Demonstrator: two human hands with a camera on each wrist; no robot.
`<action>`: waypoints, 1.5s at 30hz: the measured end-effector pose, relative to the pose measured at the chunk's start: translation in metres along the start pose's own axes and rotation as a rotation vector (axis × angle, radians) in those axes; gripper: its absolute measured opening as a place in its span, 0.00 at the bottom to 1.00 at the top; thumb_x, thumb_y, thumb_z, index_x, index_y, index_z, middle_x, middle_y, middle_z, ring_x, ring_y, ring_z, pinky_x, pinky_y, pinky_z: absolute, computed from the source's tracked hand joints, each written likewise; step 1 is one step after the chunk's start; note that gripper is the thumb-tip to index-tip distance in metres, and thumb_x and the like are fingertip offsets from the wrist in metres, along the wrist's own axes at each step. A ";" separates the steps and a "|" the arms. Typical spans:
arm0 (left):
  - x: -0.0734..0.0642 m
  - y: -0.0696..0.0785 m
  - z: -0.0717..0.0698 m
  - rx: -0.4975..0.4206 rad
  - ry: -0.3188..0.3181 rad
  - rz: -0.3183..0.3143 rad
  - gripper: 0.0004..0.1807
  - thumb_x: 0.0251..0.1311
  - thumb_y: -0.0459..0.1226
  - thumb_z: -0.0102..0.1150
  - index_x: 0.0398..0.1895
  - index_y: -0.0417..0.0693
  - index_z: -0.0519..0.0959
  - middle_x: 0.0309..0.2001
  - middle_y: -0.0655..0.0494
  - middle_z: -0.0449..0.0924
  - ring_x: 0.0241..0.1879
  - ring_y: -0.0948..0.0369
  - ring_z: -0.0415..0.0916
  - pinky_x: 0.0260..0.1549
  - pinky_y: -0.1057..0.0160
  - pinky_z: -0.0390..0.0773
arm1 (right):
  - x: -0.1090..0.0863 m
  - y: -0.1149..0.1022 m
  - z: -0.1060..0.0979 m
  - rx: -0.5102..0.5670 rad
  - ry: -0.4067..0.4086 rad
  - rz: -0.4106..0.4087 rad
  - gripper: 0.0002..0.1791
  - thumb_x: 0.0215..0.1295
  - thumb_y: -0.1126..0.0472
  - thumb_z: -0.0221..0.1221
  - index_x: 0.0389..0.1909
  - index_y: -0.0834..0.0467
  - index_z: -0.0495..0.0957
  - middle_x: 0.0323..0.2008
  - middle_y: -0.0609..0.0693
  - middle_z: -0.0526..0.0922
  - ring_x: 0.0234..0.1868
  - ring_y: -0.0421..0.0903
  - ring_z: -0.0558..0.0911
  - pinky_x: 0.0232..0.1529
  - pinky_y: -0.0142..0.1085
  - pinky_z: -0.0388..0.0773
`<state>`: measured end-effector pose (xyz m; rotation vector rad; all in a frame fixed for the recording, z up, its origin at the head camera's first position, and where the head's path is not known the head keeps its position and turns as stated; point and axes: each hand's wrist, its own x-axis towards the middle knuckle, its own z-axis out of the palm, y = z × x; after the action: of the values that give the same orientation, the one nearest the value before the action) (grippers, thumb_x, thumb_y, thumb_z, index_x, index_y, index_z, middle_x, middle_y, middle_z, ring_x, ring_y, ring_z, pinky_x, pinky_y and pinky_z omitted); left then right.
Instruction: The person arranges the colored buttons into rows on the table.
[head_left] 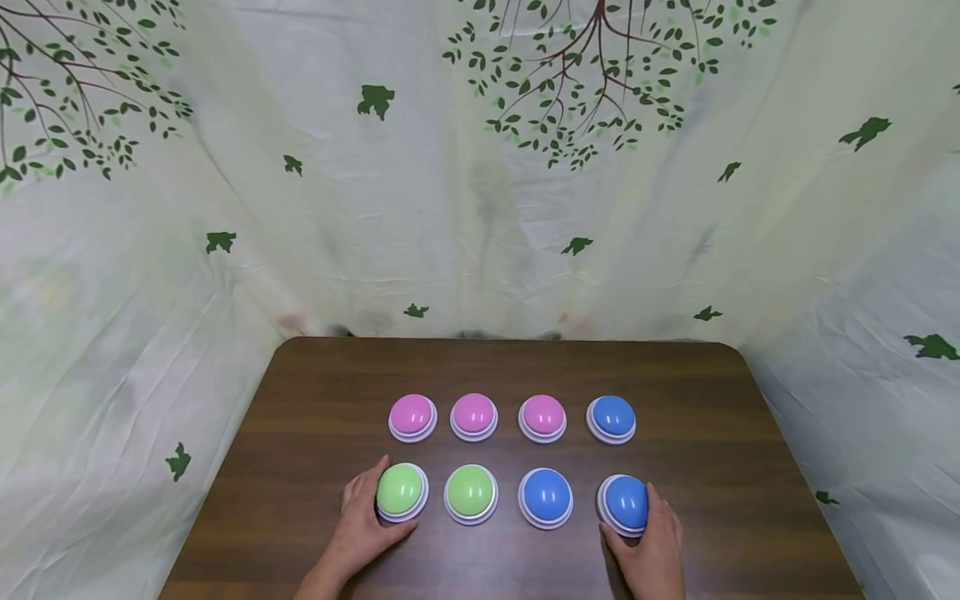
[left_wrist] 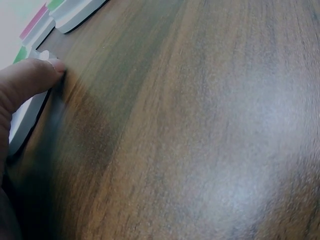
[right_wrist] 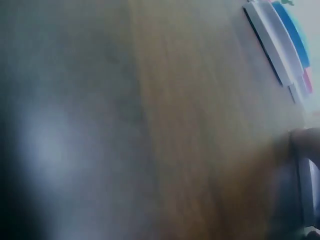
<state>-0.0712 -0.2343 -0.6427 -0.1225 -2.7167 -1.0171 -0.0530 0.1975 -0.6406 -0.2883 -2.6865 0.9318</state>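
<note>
My left hand [head_left: 362, 523] grips a green dome push button [head_left: 399, 488] by its white base, fingers along the left side and thumb at the near edge. In the left wrist view the thumb [left_wrist: 35, 79] lies against that white base. At the other end of the front row, my right hand [head_left: 656, 550] holds a blue dome push button [head_left: 627, 502], fingers on its right side and thumb at the front. That button tilts slightly. Only a fingertip-sized part of the right hand shows at the edge of the blurred right wrist view.
Between the hands stand another green button [head_left: 470, 490] and a blue button [head_left: 546, 495]. Behind them runs a row with pink buttons [head_left: 474, 414] and one blue button [head_left: 612, 416]. All sit on a brown wooden table [head_left: 337, 367], before a white leaf-patterned cloth [head_left: 480, 208].
</note>
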 end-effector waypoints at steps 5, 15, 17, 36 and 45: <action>0.001 -0.001 0.000 -0.002 -0.003 -0.002 0.63 0.29 0.46 0.88 0.73 0.38 0.65 0.62 0.41 0.76 0.62 0.41 0.64 0.60 0.48 0.59 | 0.000 0.001 -0.002 -0.002 -0.002 -0.014 0.54 0.44 0.60 0.80 0.70 0.72 0.61 0.61 0.76 0.73 0.62 0.73 0.70 0.66 0.62 0.60; 0.000 0.006 -0.009 -0.065 -0.046 -0.048 0.60 0.37 0.51 0.85 0.73 0.36 0.64 0.68 0.40 0.73 0.64 0.42 0.63 0.58 0.49 0.62 | 0.032 0.010 -0.036 -0.037 -0.114 -0.063 0.56 0.51 0.48 0.77 0.72 0.72 0.59 0.64 0.76 0.71 0.63 0.75 0.71 0.61 0.69 0.65; 0.003 0.008 -0.014 -0.063 -0.055 -0.049 0.58 0.40 0.51 0.83 0.73 0.35 0.64 0.66 0.40 0.74 0.62 0.42 0.65 0.56 0.46 0.64 | 0.044 0.011 -0.050 -0.065 -0.180 -0.055 0.53 0.59 0.44 0.72 0.73 0.71 0.58 0.65 0.75 0.70 0.65 0.74 0.70 0.62 0.69 0.65; 0.002 0.004 0.001 0.012 0.020 0.049 0.59 0.33 0.42 0.85 0.72 0.33 0.65 0.65 0.37 0.74 0.61 0.41 0.67 0.58 0.55 0.57 | 0.028 0.026 -0.029 0.008 -0.189 -0.176 0.58 0.41 0.50 0.82 0.71 0.68 0.63 0.64 0.69 0.75 0.62 0.69 0.72 0.57 0.66 0.71; 0.001 0.004 0.000 0.022 0.015 0.041 0.58 0.34 0.42 0.84 0.72 0.34 0.64 0.63 0.37 0.76 0.60 0.41 0.68 0.59 0.54 0.58 | 0.025 0.027 -0.025 -0.003 -0.209 -0.117 0.58 0.43 0.48 0.81 0.72 0.68 0.63 0.66 0.70 0.74 0.63 0.69 0.72 0.60 0.66 0.70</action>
<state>-0.0716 -0.2309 -0.6397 -0.1652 -2.7001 -0.9723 -0.0658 0.2395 -0.6333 -0.0341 -2.8565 0.9715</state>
